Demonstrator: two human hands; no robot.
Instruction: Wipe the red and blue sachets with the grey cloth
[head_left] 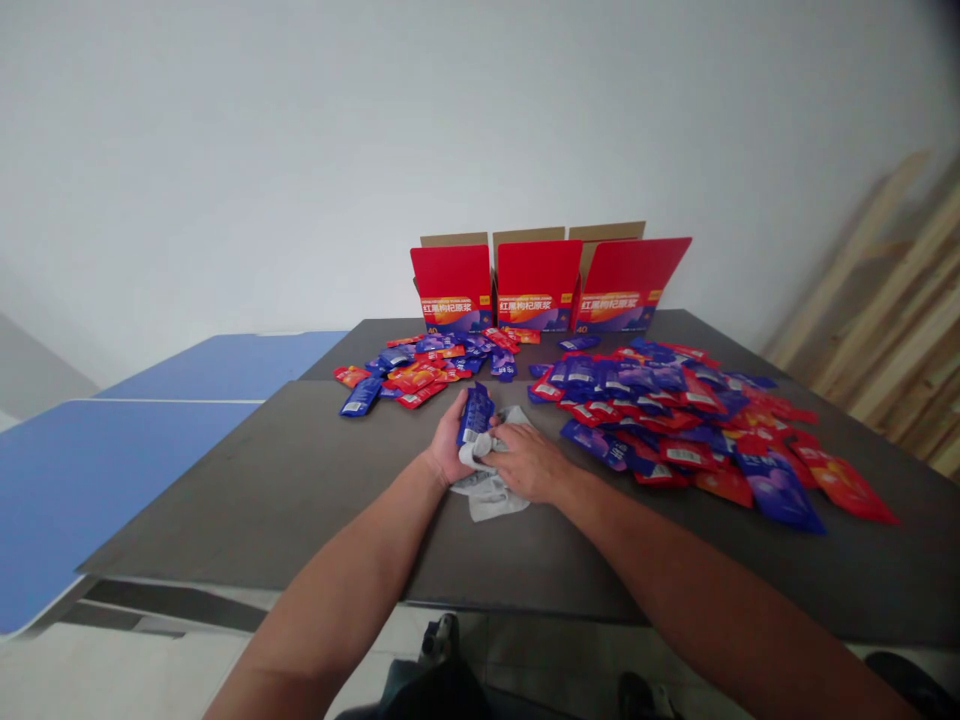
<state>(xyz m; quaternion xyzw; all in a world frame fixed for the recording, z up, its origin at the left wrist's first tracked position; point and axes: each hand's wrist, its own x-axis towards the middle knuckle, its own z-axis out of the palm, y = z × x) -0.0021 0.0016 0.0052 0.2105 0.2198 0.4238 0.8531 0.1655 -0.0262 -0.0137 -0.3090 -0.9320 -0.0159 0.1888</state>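
My left hand grips a blue sachet upright at the middle of the table. My right hand is closed over a crumpled grey cloth, which wraps the sachet's lower end. Just ahead lies a smaller loose heap of blue and red sachets. A larger heap of the same sachets spreads to the right, close to my right hand.
Several open red cardboard boxes with printed fronts, including one, stand along the far edge of the dark grey table. Blue tabletops adjoin its left side. Wooden slats lean at the right.
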